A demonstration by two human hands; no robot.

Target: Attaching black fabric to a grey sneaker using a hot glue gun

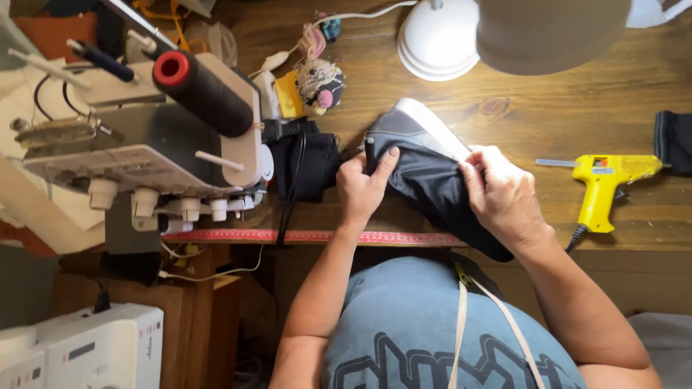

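Note:
A dark fabric piece [432, 184] with a grey panel and a white edge lies on the wooden table [548, 108] in front of me. My left hand [362, 187] grips its left edge, thumb laid over the cloth. My right hand [501, 194] holds the right side of the same piece, fingers curled into the fabric near the white edge. The lower end of the cloth hangs over the table's front edge.
A white overlock sewing machine [144, 144] with a dark thread cone [205, 90] stands at the left. A yellow glue gun [605, 180] lies at the right. A white lamp base [436, 39], a small stuffed pincushion [319, 83], a red ruler [310, 236] and black cloth [303, 162] are nearby.

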